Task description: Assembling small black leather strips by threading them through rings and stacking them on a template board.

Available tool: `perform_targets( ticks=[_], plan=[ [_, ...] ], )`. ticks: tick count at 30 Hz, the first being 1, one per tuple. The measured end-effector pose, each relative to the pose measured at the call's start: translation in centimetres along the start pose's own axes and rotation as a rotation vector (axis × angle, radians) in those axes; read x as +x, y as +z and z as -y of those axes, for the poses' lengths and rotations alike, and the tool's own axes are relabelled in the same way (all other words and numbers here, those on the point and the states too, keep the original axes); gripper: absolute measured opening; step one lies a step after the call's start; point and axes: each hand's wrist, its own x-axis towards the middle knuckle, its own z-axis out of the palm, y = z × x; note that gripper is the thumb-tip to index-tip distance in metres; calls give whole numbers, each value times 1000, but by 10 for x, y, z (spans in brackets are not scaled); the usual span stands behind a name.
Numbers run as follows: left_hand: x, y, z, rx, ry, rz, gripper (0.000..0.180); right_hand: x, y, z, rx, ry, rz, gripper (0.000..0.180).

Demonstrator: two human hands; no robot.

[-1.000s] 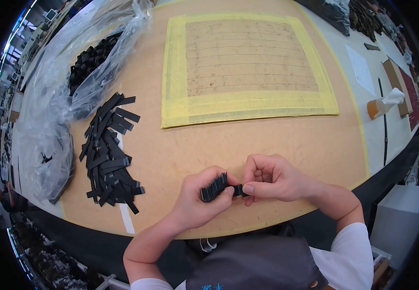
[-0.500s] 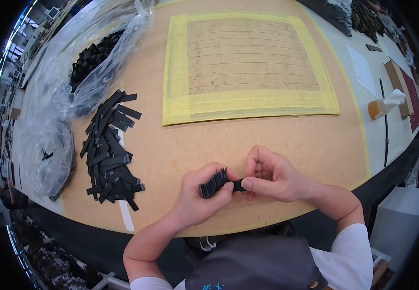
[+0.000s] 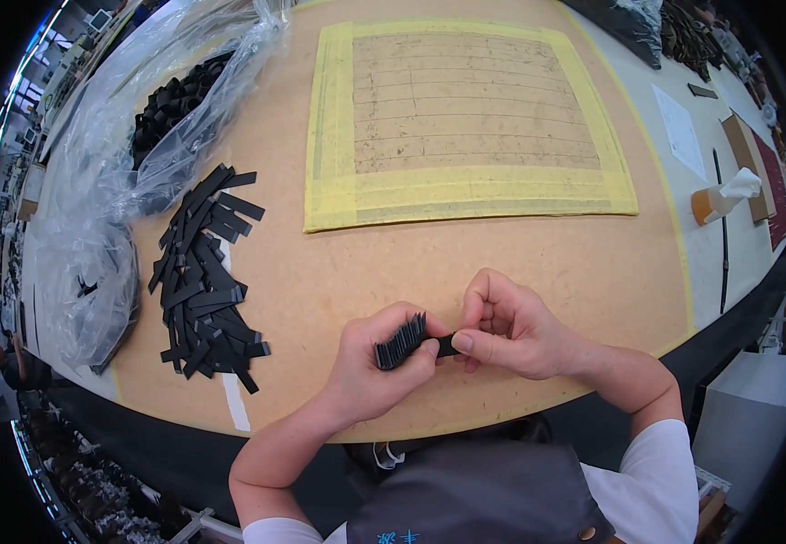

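Left hand: we see our left hand [image 3: 370, 367] low in the view, just above the near edge of the table, curled shut around a small stack of black strips [image 3: 399, 342]. The strips stand on edge in the grip and fan out slightly at their upper ends.

Right hand: our right hand [image 3: 511, 326] sits just beside the left one, its fingers bent inward. Thumb and forefinger pinch one black strip [image 3: 447, 344] that pokes out from the right end of the stack, so the two hands meet at that piece.

Stack in hand: it lies between the two hands, over the bare brown tabletop [image 3: 520, 254], well apart from everything else on the surface.

Loose pile: a heap of black strips [image 3: 202, 272] lies to our left on the table, the pieces crossing one another at all angles. It is near the left forearm but not touching it.

Plastic bags: clear crumpled bags [image 3: 112, 208] spread along the far left side, and one of them holds more dark pieces [image 3: 170, 100]. We cannot tell whether these are the same strips.

Mat: a yellow-edged mat with ruled lines [image 3: 474, 118] lies flat ahead of us, beyond the hands.

Right edge: a small orange bottle with white tissue on top [image 3: 719, 198] stands by a long dark rod [image 3: 724, 236].
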Motion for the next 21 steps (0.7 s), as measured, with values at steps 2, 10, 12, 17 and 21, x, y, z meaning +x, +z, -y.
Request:
perform_targets(
  ticks=[2,10,12,17,21],
  plan=[
    [0,-1,0,20,12,9,10,0,0,0,-1,-1,-5,20],
    [-1,-1,0,-2,2,27,11,0,0,-1,-135,-52,-10,21],
    [1,0,1,16,3,51,12,0,-1,0,-149,-53,-18,21],
    [5,0,0,139,176,26,17,0,-3,1,-117,-36,-54,21],
    [6,-1,-2,156,180,60,23,-2,-2,2,-64,-28,-46,21]
  ],
)
